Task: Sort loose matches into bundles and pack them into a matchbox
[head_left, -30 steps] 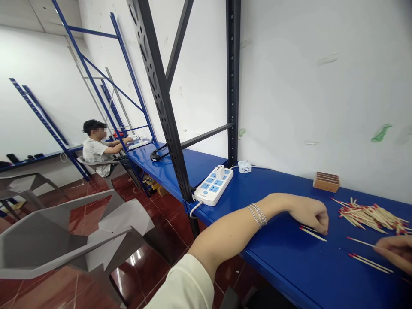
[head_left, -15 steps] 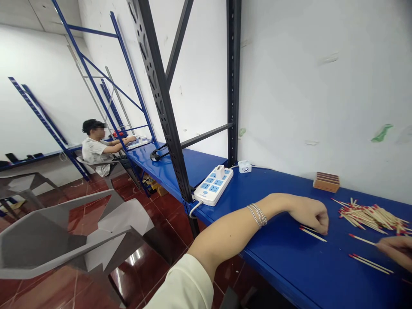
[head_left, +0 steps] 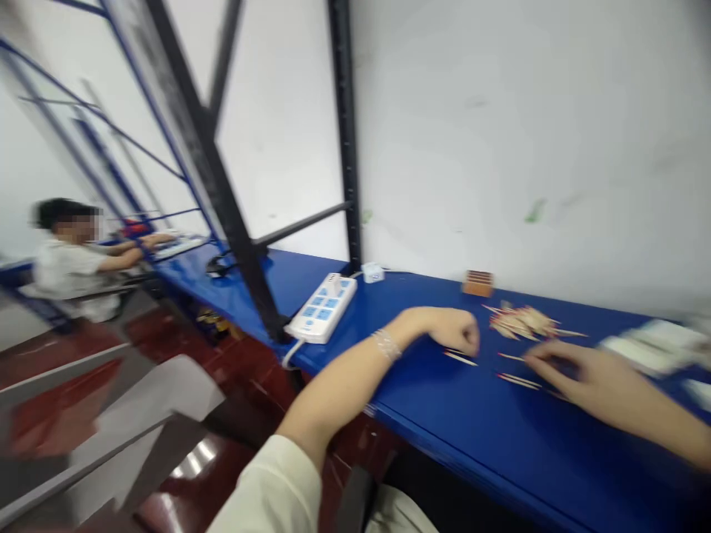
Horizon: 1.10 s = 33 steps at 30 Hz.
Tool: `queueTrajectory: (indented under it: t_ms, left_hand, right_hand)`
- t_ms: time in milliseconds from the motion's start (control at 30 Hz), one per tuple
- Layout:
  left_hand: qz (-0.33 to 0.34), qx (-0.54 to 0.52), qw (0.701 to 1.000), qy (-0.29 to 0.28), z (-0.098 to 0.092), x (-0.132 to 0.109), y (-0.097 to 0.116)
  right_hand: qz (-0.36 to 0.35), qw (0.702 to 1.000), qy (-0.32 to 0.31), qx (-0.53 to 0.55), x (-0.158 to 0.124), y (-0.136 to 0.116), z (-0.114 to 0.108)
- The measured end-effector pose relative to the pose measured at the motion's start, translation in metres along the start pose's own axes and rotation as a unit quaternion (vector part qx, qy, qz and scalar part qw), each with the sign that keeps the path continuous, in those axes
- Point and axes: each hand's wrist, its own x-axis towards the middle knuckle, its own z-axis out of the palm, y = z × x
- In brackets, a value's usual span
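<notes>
On the blue steel shelf (head_left: 422, 414), the left grip (head_left: 458, 331) sits clenched beside matchsticks (head_left: 460, 358); the right grip (head_left: 561, 366) is blurred, its hold unclear.

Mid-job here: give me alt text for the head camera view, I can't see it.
The person's left hand rests in a fist on a blue shelf beside loose red-tipped matchsticks, while the blurred right hand reaches over more matchsticks near a loose pile. A white power strip sits along the shelf, and a seated person works farther down.
</notes>
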Motion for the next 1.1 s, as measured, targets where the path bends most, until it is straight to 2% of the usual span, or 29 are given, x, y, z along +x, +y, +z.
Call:
queueTrajectory:
  t_ms: [33, 67, 167, 500, 700, 867, 1100]
  left_hand:
    - [-0.013, 0.02, 1.0, 0.004, 0.0, -0.001, 0.001]
    - [-0.029, 0.036, 0.999, 0.013, -0.001, -0.002, 0.001]
    - [-0.05, 0.051, 0.997, 0.012, -0.007, -0.001, -0.004]
    - [-0.075, 0.049, 0.996, 0.011, -0.012, -0.002, 0.005]
    - [-0.065, 0.028, 0.998, -0.001, -0.013, -0.002, 0.002]
    - [-0.058, 0.012, 0.998, -0.008, -0.013, -0.003, 0.0]
    - [-0.06, 0.018, 0.998, -0.004, -0.013, -0.003, 0.003]
  right_hand:
    - [0.013, 0.999, -0.041, 0.009, 0.001, -0.018, -0.009]
    - [0.022, 0.998, -0.056, 0.017, 0.003, -0.033, -0.016]
    - [0.051, 0.996, -0.065, 0.023, 0.01, -0.05, -0.023]
    - [0.052, 0.995, -0.07, 0.047, 0.01, -0.036, -0.02]
    - [0.044, 0.994, -0.091, 0.027, 0.011, -0.03, -0.02]
    - [0.038, 0.994, -0.102, 0.012, 0.009, -0.032, -0.023]
    - [0.019, 0.991, -0.124, 0.053, 0.007, -0.035, -0.024]
